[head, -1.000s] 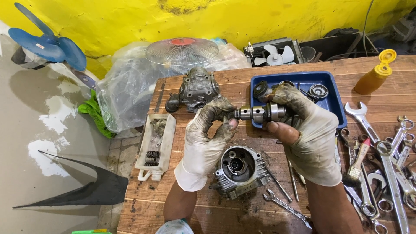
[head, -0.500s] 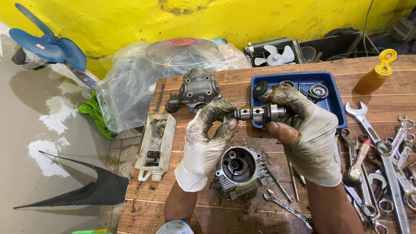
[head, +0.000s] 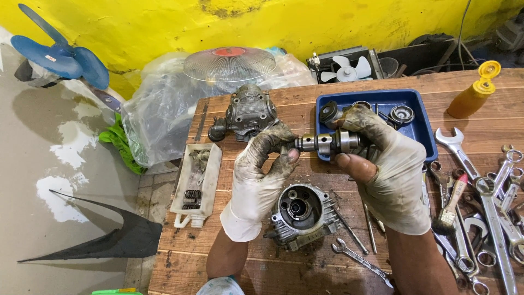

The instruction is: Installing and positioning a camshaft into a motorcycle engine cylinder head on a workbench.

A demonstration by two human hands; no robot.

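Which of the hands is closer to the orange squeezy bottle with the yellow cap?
Right. The right hand is nearer the orange bottle, below and to its left, by the blue tray. The left hand is farther left, past the metal shaft.

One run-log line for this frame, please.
left hand: grips shaft end | right hand: holds camshaft | below: cylinder head | behind: blue tray | surface: wooden table
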